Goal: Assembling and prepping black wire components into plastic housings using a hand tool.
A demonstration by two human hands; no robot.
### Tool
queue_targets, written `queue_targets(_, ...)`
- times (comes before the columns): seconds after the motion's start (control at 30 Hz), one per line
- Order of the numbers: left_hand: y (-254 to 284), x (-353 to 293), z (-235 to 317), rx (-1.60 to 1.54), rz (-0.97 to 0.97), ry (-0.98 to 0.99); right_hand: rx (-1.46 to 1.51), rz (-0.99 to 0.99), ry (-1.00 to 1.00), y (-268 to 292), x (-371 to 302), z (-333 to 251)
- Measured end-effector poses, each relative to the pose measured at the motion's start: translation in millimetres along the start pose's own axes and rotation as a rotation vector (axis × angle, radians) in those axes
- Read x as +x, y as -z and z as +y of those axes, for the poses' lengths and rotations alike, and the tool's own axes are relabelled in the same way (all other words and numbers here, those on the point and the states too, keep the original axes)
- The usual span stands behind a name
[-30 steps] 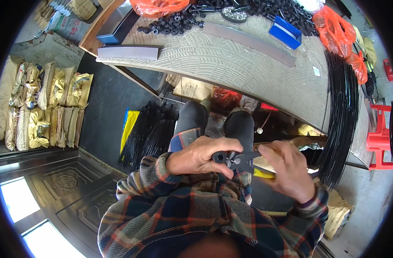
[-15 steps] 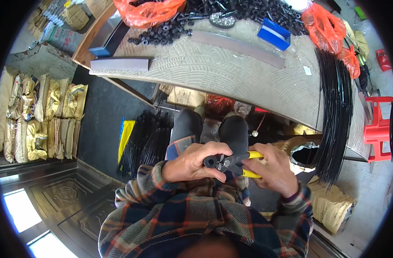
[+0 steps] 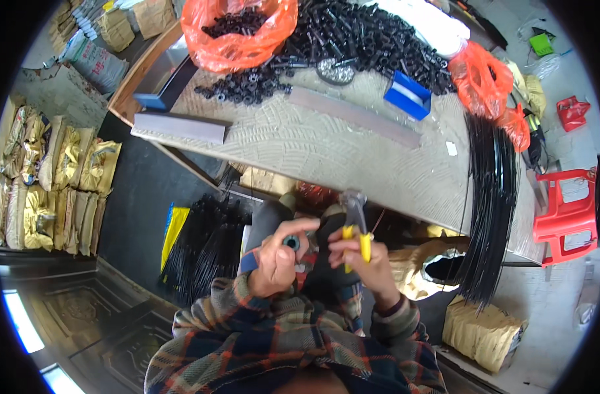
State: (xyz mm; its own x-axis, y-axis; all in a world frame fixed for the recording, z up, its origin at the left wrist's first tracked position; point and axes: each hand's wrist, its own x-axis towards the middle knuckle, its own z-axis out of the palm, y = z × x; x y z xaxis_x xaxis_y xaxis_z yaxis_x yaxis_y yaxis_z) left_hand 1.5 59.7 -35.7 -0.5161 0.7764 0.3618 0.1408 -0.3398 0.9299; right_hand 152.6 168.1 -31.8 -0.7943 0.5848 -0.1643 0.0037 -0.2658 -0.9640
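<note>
Far left of the frame: gold-coloured sacks (image 3: 47, 184) stacked upright in rows, packed tight to stand. Lower left of centre: a bundle of thin black rods (image 3: 205, 253) on the dark floor beside a yellow sheet (image 3: 174, 230) — probably set within arm's reach. Upper centre: a pale wooden worktable (image 3: 326, 148) with a grey flat metal bar (image 3: 180, 127) near its edge, an orange plastic bag (image 3: 237, 29) of small black cylindrical parts and a loose pile of the same parts (image 3: 359, 33) spilling behind.

Centre, below the table edge: left hand (image 3: 277, 259) closed around a small dark ring-shaped part (image 3: 291, 243), bore turned up toward the eyes — seemingly for inspection. Just right: right hand (image 3: 365, 259) gripping yellow-handled pliers (image 3: 356, 226), metal nose pointing up, held apart from the part. Far right: black wires (image 3: 493, 217) draped over the table's end, a red plastic stool (image 3: 562, 210) beyond.
</note>
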Motion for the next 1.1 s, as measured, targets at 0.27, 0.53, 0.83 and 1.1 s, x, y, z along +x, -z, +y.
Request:
queue_targets(0.27, 5.2, 9.4, -11.5, -0.125, -0.332, 0.087, -0.964, 0.408, 0.544, 58.6, 208.6, -76.2)
queue_targets(0.53, 28.8, 19.3, -26.1, -0.190, -0.304, 0.103, -1.653, 0.448, 0.459, 52.4, 311.9, -76.8)
queue_targets(0.83, 41.8, 16.7, -28.9, -0.240, -0.284, 0.112, -1.491, 0.409, 0.444, 48.6, 327.5, -77.8)
queue_targets(1.1, 46.9, 23.0, -12.2, -0.257, 0.022, 0.220, -0.562, 0.265, 0.363, 23.0, 255.4, -92.8)
